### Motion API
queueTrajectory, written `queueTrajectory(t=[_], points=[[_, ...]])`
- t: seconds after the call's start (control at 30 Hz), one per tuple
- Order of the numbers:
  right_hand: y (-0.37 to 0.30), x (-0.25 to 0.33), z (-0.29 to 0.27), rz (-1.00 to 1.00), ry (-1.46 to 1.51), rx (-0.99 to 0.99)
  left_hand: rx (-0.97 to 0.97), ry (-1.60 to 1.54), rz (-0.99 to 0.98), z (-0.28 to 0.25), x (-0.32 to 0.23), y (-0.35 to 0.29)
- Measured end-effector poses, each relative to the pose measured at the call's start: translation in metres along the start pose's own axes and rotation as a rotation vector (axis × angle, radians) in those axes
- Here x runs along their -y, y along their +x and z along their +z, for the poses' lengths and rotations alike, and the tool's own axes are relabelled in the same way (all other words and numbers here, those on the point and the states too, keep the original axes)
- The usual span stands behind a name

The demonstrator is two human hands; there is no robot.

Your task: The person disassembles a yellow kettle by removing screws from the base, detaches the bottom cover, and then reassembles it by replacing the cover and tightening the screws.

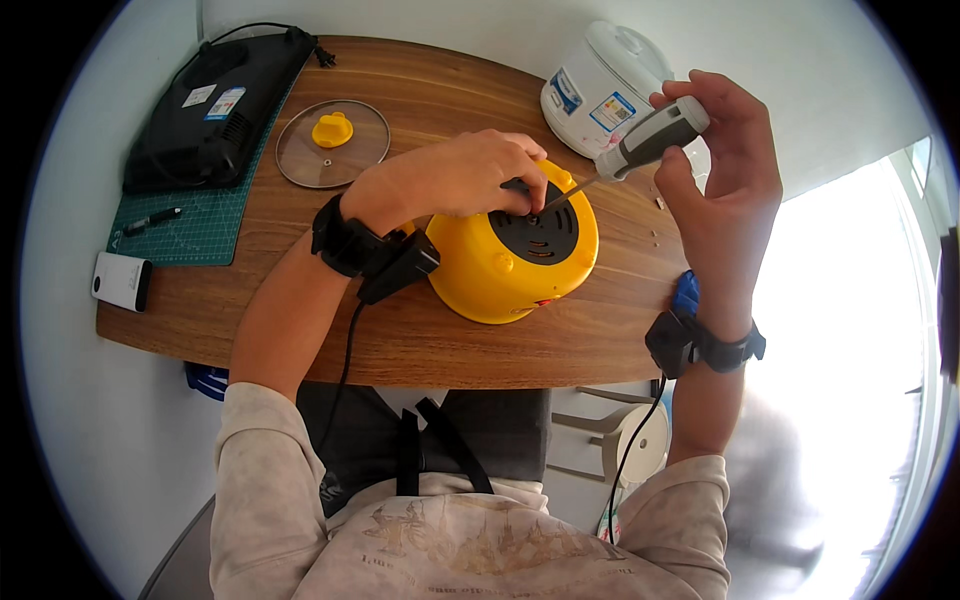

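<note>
A yellow electric pot (470, 270) lies upside down on the wooden table, its black vented base plate (548, 246) facing up. My right hand (735, 165) grips a screwdriver (650, 140) by its grey and white handle. The shaft slants down and left to the middle of the base plate, where its tip meets the fingertips of my left hand (470, 170). Those fingers are pinched together on the plate around the tip; whatever small thing they hold is hidden. Black bands with small boxes sit on both my wrists.
A glass lid (290, 150) with a yellow knob lies behind my left forearm. At far left, a black appliance (225, 110) rests on a green cutting mat (190, 235) with a pen (152, 222). Nearby is a white power bank (121, 282). A white rice cooker (585, 95) stands at the back right.
</note>
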State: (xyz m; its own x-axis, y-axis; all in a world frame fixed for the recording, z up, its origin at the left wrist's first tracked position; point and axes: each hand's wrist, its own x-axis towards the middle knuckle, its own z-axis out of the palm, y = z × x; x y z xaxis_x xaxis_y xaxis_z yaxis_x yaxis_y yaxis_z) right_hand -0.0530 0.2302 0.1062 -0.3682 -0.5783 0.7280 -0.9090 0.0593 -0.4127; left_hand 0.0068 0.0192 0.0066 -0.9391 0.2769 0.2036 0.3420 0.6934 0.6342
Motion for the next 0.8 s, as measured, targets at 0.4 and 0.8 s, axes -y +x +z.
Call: queueTrajectory(t=[0.4,0.8], points=[[-0.006,-0.002,0.000,-0.071,-0.062,-0.002,-0.004,-0.024,-0.009,-0.001,-0.001,0.000],[-0.015,-0.002,-0.003,0.088,0.083,0.051,0.018,-0.004,-0.023,-0.003,-0.005,-0.001]])
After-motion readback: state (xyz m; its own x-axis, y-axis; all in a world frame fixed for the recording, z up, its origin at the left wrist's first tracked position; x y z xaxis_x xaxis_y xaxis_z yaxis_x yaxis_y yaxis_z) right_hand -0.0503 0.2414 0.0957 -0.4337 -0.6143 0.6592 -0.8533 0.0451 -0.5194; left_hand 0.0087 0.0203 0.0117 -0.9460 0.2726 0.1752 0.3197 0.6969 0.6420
